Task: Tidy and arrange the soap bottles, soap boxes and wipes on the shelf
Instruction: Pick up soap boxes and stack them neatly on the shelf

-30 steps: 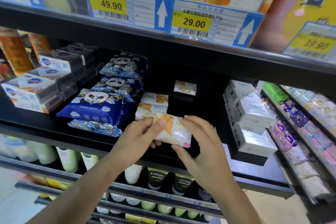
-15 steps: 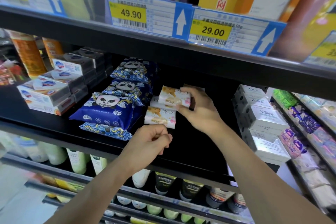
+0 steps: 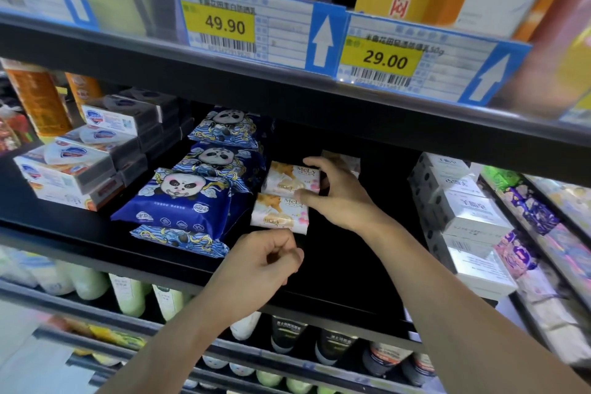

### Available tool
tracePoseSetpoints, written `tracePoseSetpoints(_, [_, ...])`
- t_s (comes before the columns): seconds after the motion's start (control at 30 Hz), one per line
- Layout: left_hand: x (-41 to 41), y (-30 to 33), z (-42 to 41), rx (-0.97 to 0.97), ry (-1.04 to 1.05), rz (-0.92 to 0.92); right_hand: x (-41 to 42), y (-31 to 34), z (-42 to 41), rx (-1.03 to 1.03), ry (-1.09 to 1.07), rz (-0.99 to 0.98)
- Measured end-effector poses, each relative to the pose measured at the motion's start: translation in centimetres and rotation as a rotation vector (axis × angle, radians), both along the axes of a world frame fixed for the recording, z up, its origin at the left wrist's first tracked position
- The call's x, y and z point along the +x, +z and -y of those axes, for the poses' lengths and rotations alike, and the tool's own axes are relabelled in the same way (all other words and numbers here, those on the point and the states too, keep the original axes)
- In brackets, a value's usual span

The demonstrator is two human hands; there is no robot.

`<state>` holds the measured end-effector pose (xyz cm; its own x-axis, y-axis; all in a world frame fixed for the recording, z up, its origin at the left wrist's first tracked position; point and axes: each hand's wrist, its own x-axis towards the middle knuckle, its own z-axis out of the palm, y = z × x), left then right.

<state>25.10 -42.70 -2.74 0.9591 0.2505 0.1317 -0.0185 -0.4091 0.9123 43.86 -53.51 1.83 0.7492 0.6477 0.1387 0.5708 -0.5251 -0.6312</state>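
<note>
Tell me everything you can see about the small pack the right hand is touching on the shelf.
The small pack is a soft, glossy white wrapper with golden-brown and pink print and "MeL.y" lettering. It lies on top of a matching pack in the second row back, beside the blue panda wipes. The right hand holds its right end between thumb and forefinger.

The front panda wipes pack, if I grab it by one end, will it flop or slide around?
The front panda wipes pack looks like a soft film pouch with crimped ends, so it would probably sag when lifted by one end. Its glossy wrapper suggests it may slide off the pack beneath. Being flat, it is unlikely to roll.
</note>
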Motion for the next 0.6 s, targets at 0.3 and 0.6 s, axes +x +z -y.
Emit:
tracePoseSetpoints(0.3, [0.3, -0.5, 0.1, 0.089, -0.001, 0.030, 4.2, -0.4, 2.6, 0.011, -0.333, 0.197])
tracePoseSetpoints(0.6, [0.6, -0.1, 0.2, 0.102, 0.028, 0.022, 7.9, 0.6, 1.1, -0.201, -0.254, 0.029])
